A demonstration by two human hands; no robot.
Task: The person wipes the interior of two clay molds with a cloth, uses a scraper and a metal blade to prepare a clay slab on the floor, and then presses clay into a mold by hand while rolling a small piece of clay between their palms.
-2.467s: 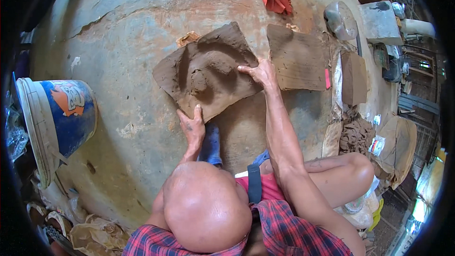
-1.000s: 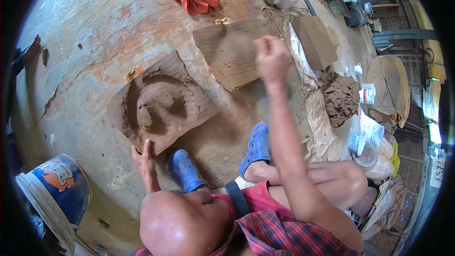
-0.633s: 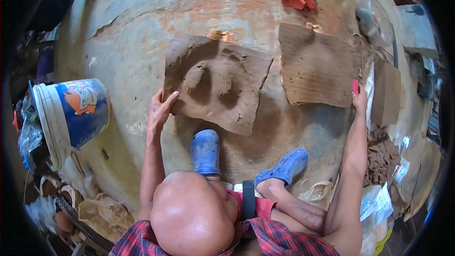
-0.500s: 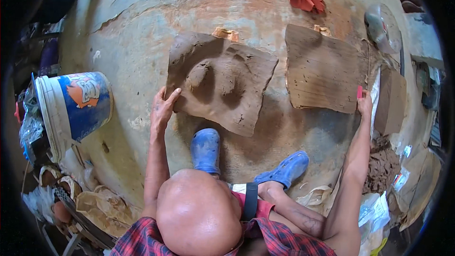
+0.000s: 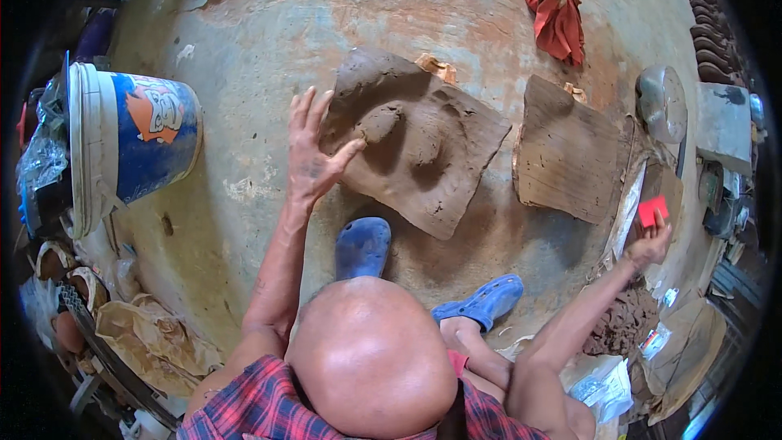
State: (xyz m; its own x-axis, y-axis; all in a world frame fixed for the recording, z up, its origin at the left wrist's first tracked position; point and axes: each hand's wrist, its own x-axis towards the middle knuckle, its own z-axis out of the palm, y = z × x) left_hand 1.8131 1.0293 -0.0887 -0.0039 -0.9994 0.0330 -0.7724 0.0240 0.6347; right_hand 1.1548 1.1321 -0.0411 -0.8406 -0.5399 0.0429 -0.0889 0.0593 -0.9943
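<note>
A sheet of brown clay [image 5: 481,126] lies in front of me, draped over rounded bulges and hollows. My left hand [image 5: 314,151] is at its left edge, fingers spread, thumb over the margin; whether it touches the clay I cannot tell. A flatter clay slab [image 5: 566,151], roughly square, sits to the right. Beyond it, my right hand [image 5: 649,249] pinches a small flat red scraper [image 5: 652,211], held apart from that slab. Under the far edges of both clay sheets, orange-brown pieces [image 5: 436,67] poke out, their lower parts hidden.
On the left a blue and white bucket [image 5: 159,138] stands beside plastic bags and crumpled paper [image 5: 151,342]. Red and tan cloth [image 5: 555,20] lies at the far right. Near my right forearm sits a heap of wet clay [image 5: 623,322]. My feet wear blue clogs [image 5: 362,246].
My left hand has loosened from the clay sheet's corner and spread its fingers. The right hand has moved away from the flat slab's edge with the red scraper. The whole view has shifted.
</note>
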